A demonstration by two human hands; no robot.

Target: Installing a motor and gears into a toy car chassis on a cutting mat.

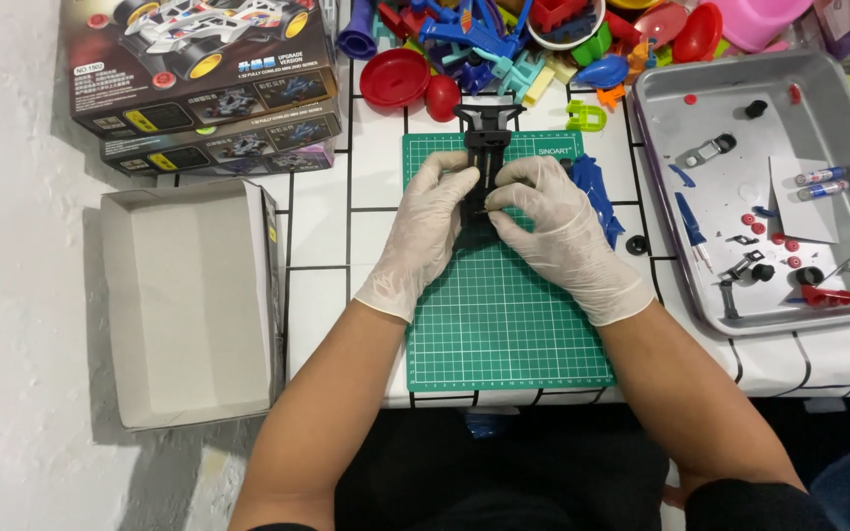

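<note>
- Far left: open grey cardboard box (189,305) sat empty-side up, half off the worktop (322,236) edge.
- Behind it: two stacked model-car kit boxes (204,84), lids closed.
- Centre: green cutting mat (504,334) lay flat on the white tiled worktop.
- My left hand (420,231), in a white glove, had its fingers closed on the left side of the black car chassis (484,162).
- Chassis lay lengthwise on the mat's far half, front end poking just past the mat's top edge.
- My right hand (558,231), gloved too, had its fingers pinched on the chassis's right side, thumb pressing near its middle.
- Blue plastic part (597,192) lay just beside the right hand, on the mat's right edge.
- Behind the mat: heap of coloured plastic toys (504,44).
- Small black wheel (637,245) sat between mat and tray.
- Right: metal tray (843,118) held small red and black parts, a blue tool, two tubes.
</note>
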